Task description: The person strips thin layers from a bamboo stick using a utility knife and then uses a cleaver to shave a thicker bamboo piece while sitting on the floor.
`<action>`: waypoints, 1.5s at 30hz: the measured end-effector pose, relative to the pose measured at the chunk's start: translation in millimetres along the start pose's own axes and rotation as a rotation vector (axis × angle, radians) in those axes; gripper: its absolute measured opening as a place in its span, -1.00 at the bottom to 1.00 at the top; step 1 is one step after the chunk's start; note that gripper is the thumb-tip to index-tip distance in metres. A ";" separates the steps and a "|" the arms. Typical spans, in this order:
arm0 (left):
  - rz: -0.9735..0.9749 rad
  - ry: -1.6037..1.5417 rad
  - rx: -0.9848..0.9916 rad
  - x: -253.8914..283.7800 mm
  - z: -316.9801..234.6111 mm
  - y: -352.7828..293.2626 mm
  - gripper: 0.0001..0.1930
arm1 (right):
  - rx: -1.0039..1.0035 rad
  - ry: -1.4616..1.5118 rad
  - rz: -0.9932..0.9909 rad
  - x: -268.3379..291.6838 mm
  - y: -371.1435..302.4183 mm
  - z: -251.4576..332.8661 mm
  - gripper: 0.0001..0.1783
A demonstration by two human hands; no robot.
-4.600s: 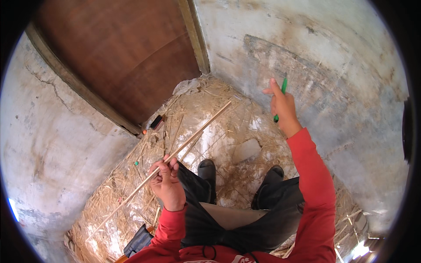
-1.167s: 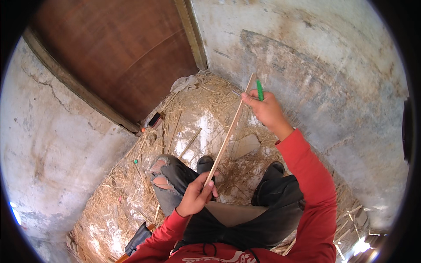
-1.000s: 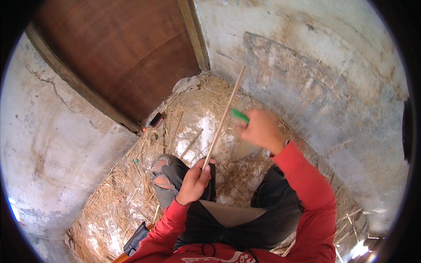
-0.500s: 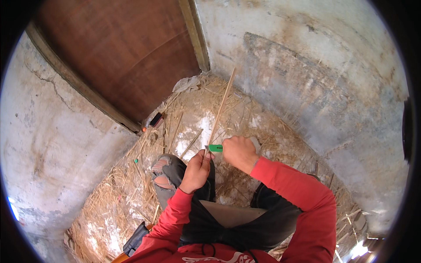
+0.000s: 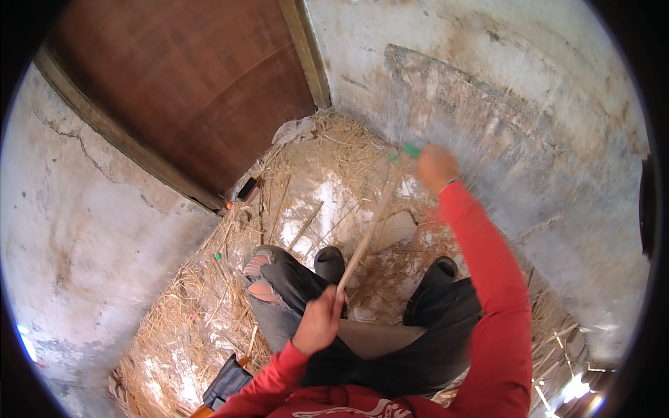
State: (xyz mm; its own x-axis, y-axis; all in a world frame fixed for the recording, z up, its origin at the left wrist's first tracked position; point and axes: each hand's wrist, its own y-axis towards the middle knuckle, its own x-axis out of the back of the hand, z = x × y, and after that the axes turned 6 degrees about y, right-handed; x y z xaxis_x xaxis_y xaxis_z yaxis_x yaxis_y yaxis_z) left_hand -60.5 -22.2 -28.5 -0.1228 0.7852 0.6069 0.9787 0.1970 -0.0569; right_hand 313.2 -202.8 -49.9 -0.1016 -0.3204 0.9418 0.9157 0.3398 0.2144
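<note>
Taking twelve o'clock as straight ahead of this seated person, and reading outward from the left hand (image 5: 319, 324): that hand's fingers are closed round the near end of a thin wooden strip (image 5: 366, 244), which slants away toward one o'clock over the floor. Out at one o'clock, the right hand (image 5: 439, 167) is curled about a green-handled cutter (image 5: 411, 150), close to the strip's far end; both are smeared by motion, so I can't tell whether the cutter touches the wood.

At twelve o'clock sits one dark shoe (image 5: 329, 263), its mate at two. A flat pale slab (image 5: 395, 231) lies at one, among the straw (image 5: 345, 143). At eleven I see a small dark block (image 5: 247, 189) beside an orange bit (image 5: 229, 205), with a reddish-brown door (image 5: 188, 90) beyond; at ten, a tiny green piece (image 5: 217, 256). A black pouch (image 5: 226, 382) rests at eight. A stained wall (image 5: 529, 153) rises between one and two.
</note>
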 end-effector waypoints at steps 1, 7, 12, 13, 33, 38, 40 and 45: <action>0.032 -0.022 0.048 1.6 0.5 -9.7 -0.86 | -0.092 0.008 -0.057 -0.9 11.1 -43.8 -0.76; 0.049 -0.165 0.131 18.3 32.4 -23.1 -0.76 | -0.236 0.134 0.067 37.6 7.5 -64.3 -0.72; 0.064 -0.220 0.119 27.6 17.0 0.3 -0.75 | -0.064 0.298 0.160 58.7 -15.8 12.4 -0.76; 0.050 -0.217 0.119 28.3 14.5 5.2 -0.75 | -0.023 0.308 0.201 61.0 -25.9 33.2 -0.76; -0.096 0.057 0.099 4.7 6.5 21.3 -0.85 | 0.208 0.134 0.396 18.8 -66.9 95.1 -0.78; -0.063 0.048 0.083 0.6 0.9 -0.2 -0.83 | 0.112 0.018 0.340 -4.5 -29.9 54.9 -0.78; -0.047 0.052 0.076 2.6 -3.0 -9.1 -0.84 | -0.025 0.060 0.226 -17.8 -7.1 26.9 -0.77; -0.005 0.000 0.167 21.3 3.8 -34.0 -0.84 | -0.236 0.192 0.110 3.0 13.3 -43.8 -0.72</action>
State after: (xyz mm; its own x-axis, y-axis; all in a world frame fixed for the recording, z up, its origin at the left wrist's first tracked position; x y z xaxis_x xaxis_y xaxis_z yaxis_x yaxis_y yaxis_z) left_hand -97.0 -9.9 -16.6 -0.1279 0.7839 0.6076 0.9373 0.2958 -0.1843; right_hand 342.1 -238.0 -55.6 0.0576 -0.4615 0.8852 0.9844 0.1740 0.0266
